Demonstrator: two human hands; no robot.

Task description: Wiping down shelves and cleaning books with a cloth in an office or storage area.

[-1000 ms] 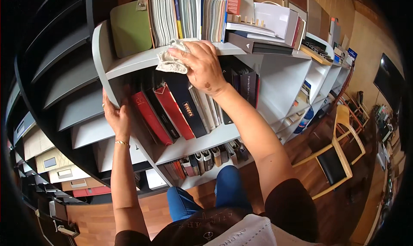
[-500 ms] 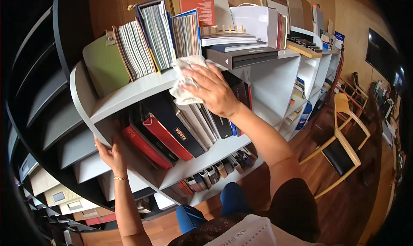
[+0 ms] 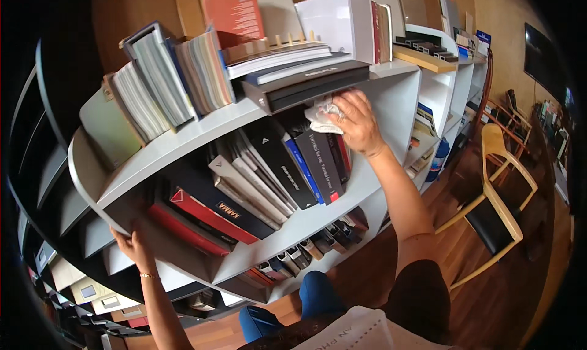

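Loosely crumpled cloth [image 3: 323, 116] jutting left of right fingers [image 3: 351, 108], clamped in them, left fingers [image 3: 121, 242] gripping panel [image 3: 88, 166]

Right hand [image 3: 358, 122] holding a crumpled white cloth [image 3: 323, 117]; a flat black box [image 3: 309, 86] lies above and left of this hand, an upright grey book [image 3: 315, 157] below-left. Left hand [image 3: 136, 250], grasping the edge of a side panel [image 3: 88, 169], with a red binder [image 3: 194, 235] to its right.

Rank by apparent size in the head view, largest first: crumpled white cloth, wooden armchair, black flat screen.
1. Wooden armchair
2. Black flat screen
3. Crumpled white cloth
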